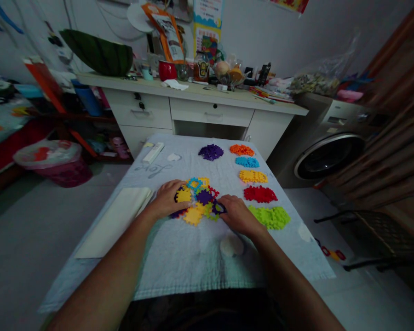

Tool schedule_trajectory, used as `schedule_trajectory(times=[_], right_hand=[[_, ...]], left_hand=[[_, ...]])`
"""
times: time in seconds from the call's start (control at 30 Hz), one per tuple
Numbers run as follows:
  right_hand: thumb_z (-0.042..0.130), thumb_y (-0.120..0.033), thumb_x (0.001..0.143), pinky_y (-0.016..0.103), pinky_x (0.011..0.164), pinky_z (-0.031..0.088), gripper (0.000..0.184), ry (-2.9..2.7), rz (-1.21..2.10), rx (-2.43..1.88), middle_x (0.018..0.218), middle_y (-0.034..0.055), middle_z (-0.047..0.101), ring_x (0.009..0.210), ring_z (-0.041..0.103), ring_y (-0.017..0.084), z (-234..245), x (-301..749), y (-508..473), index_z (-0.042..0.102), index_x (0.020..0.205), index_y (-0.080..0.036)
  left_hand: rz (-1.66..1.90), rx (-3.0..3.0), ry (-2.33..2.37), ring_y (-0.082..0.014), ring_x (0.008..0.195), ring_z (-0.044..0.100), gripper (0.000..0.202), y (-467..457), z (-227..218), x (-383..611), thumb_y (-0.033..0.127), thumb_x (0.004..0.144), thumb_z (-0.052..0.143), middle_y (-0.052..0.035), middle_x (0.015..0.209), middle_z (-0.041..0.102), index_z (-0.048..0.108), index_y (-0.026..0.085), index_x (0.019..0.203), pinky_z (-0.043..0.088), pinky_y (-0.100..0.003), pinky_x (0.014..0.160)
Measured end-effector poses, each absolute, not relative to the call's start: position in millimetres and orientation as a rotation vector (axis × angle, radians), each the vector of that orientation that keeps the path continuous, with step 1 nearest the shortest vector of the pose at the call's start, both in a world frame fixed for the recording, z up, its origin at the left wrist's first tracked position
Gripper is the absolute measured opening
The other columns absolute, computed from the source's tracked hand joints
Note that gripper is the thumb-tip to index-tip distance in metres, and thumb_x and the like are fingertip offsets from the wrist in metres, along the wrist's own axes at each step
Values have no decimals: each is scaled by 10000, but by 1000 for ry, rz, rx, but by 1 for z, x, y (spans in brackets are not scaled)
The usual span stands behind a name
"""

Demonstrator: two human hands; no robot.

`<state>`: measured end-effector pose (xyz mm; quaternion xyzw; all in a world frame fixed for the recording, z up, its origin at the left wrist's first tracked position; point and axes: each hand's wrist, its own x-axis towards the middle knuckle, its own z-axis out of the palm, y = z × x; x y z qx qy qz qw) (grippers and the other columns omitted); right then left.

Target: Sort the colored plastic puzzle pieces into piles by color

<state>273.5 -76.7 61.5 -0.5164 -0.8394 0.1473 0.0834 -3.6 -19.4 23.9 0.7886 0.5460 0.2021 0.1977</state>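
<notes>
A mixed cluster of small plastic interlocking pieces (200, 200) in yellow, purple, blue, green and red lies in the middle of a light cloth-covered table (179, 257). My left hand (167, 198) rests on the cluster's left side, fingers curled round a yellow piece. My right hand (237, 214) is at the cluster's right edge, fingertips pinching a purple piece. Sorted piles lie beyond: purple (210, 151), orange (242, 150), blue (247, 162), yellow (253, 176), red (260, 194) and lime green (271, 217).
A cream folded sheet (115, 220) lies on the table's left part, a white tube (153, 152) at the far left corner. Behind stands a cluttered white desk (200, 108), a washing machine (327, 147) to the right, a pink bin (55, 161) to the left.
</notes>
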Motion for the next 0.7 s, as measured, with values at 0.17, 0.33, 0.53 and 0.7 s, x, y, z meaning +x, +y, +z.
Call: schedule_trajectory(times=[0.17,0.33,0.53,0.7], right_hand=[[519,-161,888,278,848,388,145,-2527,466,-1537,1009,95,662,949,584,186,70,276,-74,646,957,-152],[441,-208,954,258,767,403,217,-2488,547,-1624,1013,110,663,879,598,175,92,280,-60,641,995,-135],[434,-186,947,243,747,441,233,-2392,610,-1500,908,77,628,786,577,137,108,283,-5,635,839,-140],[425,-143,921,182,482,391,237,-1839,972,-1616,618,-15,547,508,508,86,89,271,56,606,769,-150]], left_hand=[[456,2249,1520,-358,1364,344,972,-23,25,-2,591,569,761,-107,1482,387,424,266,1420,261,-490,1128],[492,2291,1541,-363,1331,384,920,-23,20,0,557,562,771,-92,1461,425,468,293,1390,281,-507,1108],[584,2274,1610,-345,1282,442,757,-19,16,7,527,630,734,-93,1383,501,544,264,1314,317,-511,1087],[769,2257,1611,-360,1310,422,723,-12,8,9,518,655,736,-132,1423,442,556,228,1293,353,-517,1091]])
